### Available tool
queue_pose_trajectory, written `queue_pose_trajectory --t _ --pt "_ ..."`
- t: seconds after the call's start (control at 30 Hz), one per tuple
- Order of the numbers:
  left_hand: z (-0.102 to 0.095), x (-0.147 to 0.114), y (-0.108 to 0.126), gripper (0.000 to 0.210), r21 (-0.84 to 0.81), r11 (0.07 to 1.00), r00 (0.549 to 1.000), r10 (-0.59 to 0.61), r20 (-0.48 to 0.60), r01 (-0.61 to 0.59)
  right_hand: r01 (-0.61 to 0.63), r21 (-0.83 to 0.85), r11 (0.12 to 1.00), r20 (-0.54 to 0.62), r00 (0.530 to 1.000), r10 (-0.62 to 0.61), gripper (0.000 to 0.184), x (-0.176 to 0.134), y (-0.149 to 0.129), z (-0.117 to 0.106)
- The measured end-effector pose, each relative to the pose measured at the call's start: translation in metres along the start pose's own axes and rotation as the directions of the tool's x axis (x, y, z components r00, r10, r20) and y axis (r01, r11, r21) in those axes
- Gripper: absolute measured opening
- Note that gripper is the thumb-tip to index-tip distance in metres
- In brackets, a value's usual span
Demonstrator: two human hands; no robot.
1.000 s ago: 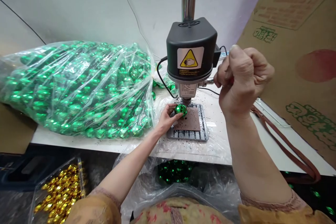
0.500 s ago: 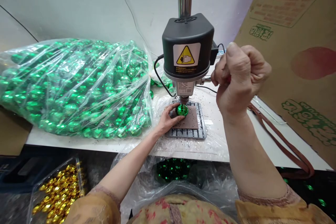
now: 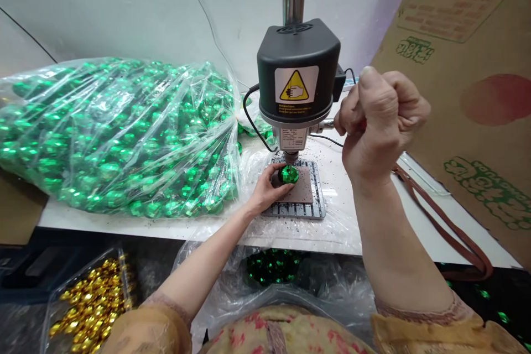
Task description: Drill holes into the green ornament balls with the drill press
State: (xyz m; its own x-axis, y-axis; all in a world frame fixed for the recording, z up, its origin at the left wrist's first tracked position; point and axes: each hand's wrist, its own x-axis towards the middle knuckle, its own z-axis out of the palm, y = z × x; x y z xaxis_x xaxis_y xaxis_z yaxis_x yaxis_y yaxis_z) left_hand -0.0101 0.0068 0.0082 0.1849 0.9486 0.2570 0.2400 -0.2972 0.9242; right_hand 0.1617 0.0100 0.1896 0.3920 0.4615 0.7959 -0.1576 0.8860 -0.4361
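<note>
A shiny green faceted ball [image 3: 287, 175] sits on a brown board [image 3: 305, 191] under the drill press [image 3: 298, 74]. My left hand [image 3: 266, 188] grips the ball from the left, thumb in front and fingers behind. Just below the chuck [image 3: 291, 156], a thin drill bit [image 3: 291, 166] meets the top of the ball; how deep it reaches, I cannot tell. My right hand [image 3: 379, 121] is closed around the feed handle [image 3: 328, 124] on the right side of the press. The slotted metal base [image 3: 318, 207] carries the board, and dark shavings are scattered over both.
A large clear bag [image 3: 120, 144] of green balls fills the left of the white table [image 3: 145, 228]. Gold balls [image 3: 93, 304] lie in a clear tray at lower left. Green balls [image 3: 274, 265] rest in plastic below the edge. A cardboard box [image 3: 448, 66] and brown strap [image 3: 448, 227] are on the right.
The thin drill bit shows more clearly between chuck and ball than before, and the ball appears slightly turned. Both hands keep their grips in nearly the same places.
</note>
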Motion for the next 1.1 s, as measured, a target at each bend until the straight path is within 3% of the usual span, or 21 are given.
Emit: queue_pose_trajectory --t 0.2,0.43,0.7,0.9,1.1 --pt "0.005 0.000 0.002 0.055 -0.039 0.999 0.997 0.040 0.064 -0.037 -0.017 -0.037 0.999 -0.011 1.000 0.016 0.048 0.000 -0.003 0.002" --pt "0.011 -0.004 0.001 0.052 -0.091 0.996 1.000 0.006 -0.010 -0.007 -0.005 -0.052 0.999 -0.011 1.000 0.004 0.049 0.001 -0.002 0.001" --pt "0.008 -0.008 0.001 0.057 -0.075 0.997 0.999 0.008 0.054 -0.004 -0.059 -0.118 0.991 0.004 0.998 0.059 0.053 0.001 -0.009 0.002" --pt "0.006 -0.006 -0.002 0.054 -0.043 0.999 0.998 0.018 0.066 -0.015 0.002 -0.188 0.982 0.051 0.999 0.008 0.052 -0.002 -0.008 -0.002" --pt "0.008 -0.007 -0.004 0.053 -0.056 0.998 0.998 0.001 0.060 0.002 0.081 -0.140 0.987 -0.032 0.996 -0.086 0.053 -0.020 -0.002 -0.005"
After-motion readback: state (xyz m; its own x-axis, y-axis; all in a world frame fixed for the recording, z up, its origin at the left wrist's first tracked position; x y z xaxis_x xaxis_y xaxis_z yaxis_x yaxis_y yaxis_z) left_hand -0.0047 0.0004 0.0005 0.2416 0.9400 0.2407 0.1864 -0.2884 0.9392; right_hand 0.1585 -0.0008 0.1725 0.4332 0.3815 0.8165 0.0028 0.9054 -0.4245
